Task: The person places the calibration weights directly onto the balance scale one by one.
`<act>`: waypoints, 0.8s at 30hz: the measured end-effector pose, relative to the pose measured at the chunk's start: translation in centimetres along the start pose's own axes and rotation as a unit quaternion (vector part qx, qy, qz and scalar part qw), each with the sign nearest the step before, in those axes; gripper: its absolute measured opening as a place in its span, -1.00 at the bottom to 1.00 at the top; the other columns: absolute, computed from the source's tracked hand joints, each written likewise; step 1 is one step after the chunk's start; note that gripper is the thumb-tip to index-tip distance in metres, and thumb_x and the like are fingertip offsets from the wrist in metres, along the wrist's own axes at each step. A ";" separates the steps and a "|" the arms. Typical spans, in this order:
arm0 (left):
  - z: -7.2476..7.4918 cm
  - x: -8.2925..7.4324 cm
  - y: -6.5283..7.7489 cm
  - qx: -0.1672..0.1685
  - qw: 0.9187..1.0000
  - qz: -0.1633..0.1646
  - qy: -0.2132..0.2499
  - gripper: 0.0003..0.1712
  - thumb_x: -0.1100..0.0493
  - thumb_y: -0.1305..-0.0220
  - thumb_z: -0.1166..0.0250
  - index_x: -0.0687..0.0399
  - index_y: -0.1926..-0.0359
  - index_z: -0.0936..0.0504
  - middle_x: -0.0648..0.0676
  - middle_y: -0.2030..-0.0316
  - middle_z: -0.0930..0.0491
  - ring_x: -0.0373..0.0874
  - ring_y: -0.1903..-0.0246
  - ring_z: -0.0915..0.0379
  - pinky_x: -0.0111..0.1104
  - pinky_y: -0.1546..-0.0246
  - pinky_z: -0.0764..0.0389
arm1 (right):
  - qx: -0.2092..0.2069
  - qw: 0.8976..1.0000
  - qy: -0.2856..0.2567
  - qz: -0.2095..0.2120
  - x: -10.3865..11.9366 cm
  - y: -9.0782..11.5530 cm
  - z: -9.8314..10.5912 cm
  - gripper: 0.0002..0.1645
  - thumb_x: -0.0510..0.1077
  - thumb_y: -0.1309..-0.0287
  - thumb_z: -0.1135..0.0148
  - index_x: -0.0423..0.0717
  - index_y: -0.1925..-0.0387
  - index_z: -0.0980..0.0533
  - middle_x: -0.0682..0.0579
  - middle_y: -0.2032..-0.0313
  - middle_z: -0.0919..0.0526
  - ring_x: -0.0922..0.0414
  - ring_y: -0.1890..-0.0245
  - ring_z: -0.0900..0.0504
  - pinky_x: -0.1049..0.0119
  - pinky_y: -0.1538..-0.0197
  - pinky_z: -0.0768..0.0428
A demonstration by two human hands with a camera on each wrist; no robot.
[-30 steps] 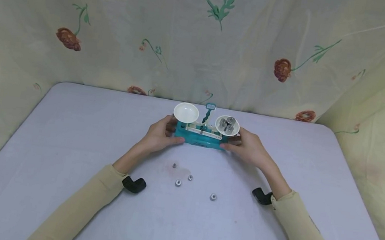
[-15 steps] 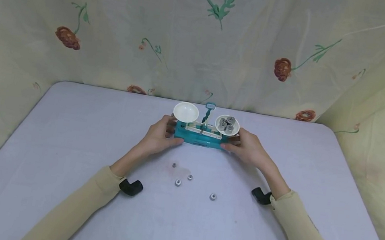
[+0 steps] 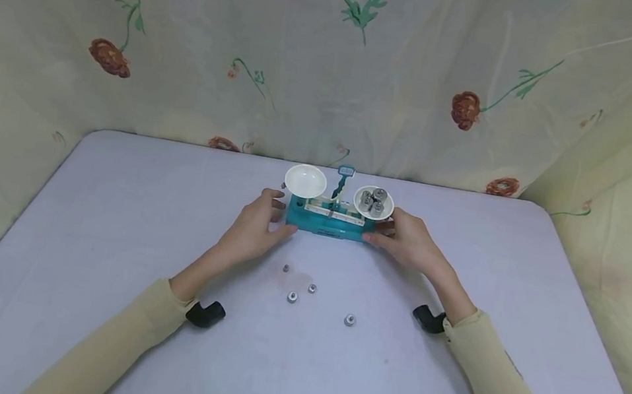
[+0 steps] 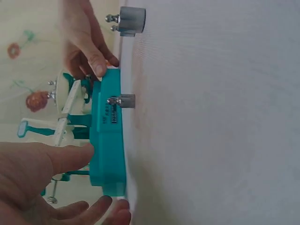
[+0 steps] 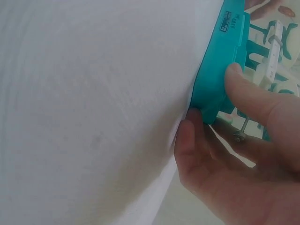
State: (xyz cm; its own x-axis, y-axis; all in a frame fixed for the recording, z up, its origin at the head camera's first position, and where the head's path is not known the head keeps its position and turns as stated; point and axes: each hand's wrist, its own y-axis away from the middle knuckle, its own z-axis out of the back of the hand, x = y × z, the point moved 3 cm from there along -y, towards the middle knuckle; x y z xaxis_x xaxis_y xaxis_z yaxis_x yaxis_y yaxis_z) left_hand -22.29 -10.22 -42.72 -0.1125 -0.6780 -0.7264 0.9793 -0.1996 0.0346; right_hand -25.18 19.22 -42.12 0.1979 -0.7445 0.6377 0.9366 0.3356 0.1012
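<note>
A teal balance scale (image 3: 329, 226) with two white pans stands near the table's far edge. Its left pan (image 3: 306, 181) has nothing in it; several metal weights (image 3: 379, 195) sit together in the right pan (image 3: 389, 207). My left hand (image 3: 252, 228) is beside the scale's left end, fingers spread loosely. In the left wrist view its thumb (image 4: 72, 157) lies close to the teal base, with the other fingers apart from the end. At the opposite end, my right hand (image 3: 413, 240) grips the base, thumb (image 5: 248, 93) on the front and fingers curled about the end.
Several small metal weights (image 3: 350, 320) stand scattered on the white-covered table (image 3: 108, 229), between the forearms and in front of the scale. A flower-patterned cloth (image 3: 393, 114) hangs right behind the table's far edge and along the sides.
My left hand has loosened from the scale's left end and drawn slightly back to the left. The right hand keeps its hold, and the scale stays in place.
</note>
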 end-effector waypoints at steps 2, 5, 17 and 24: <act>0.1 -0.3 0.3 -0.003 0.999 -0.005 -0.036 -0.19 0.04 -0.47 -0.43 0.26 -0.53 -0.27 0.30 -0.39 -0.55 0.20 -0.32 -0.60 0.03 -0.32 -0.70 | 0.001 1.000 -0.002 -0.002 0.0 0.0 0.0 -0.20 -0.11 -0.42 -0.43 -0.33 -0.51 -0.33 -0.38 -0.25 -0.67 -0.29 -0.25 -0.71 -0.16 -0.33 -0.70; 0.3 -1.0 0.9 -0.001 0.994 -0.021 -0.109 -0.27 0.02 -0.46 -0.45 0.22 -0.46 -0.38 0.29 -0.34 -0.59 0.24 -0.29 -0.57 0.07 -0.32 -0.67 | 0.002 1.000 -0.002 -0.002 0.1 0.0 0.0 -0.21 -0.12 -0.42 -0.43 -0.33 -0.51 -0.34 -0.38 -0.25 -0.67 -0.29 -0.25 -0.71 -0.16 -0.33 -0.70; -0.4 -3.3 3.1 0.018 0.966 -0.092 -0.241 -0.55 -0.01 -0.39 -0.52 0.06 -0.19 -0.70 0.22 -0.13 -0.73 0.21 -0.04 -0.66 0.01 -0.07 -0.71 | 0.001 1.000 0.000 -0.004 0.1 0.1 0.1 -0.22 -0.12 -0.43 -0.42 -0.34 -0.50 -0.35 -0.39 -0.24 -0.68 -0.30 -0.22 -0.73 -0.17 -0.31 -0.71; -0.7 -4.1 3.9 0.010 0.962 -0.091 -0.257 -0.64 -0.01 -0.36 -0.54 -0.06 -0.11 -0.76 0.16 -0.05 -0.79 0.22 -0.04 -0.68 0.01 -0.04 -0.66 | 0.001 1.000 -0.001 -0.001 0.1 0.0 0.1 -0.22 -0.12 -0.43 -0.42 -0.33 -0.51 -0.34 -0.39 -0.26 -0.67 -0.30 -0.24 -0.72 -0.17 -0.33 -0.70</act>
State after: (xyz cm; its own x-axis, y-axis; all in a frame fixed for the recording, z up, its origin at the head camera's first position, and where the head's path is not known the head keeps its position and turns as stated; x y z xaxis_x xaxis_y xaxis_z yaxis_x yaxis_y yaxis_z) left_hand -17.85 -7.75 -40.11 -0.3555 -0.8900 -0.2855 0.9326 -0.3582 -0.0446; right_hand -25.15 19.19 -41.99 0.1953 -0.7434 0.6397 0.9365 0.3351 0.1035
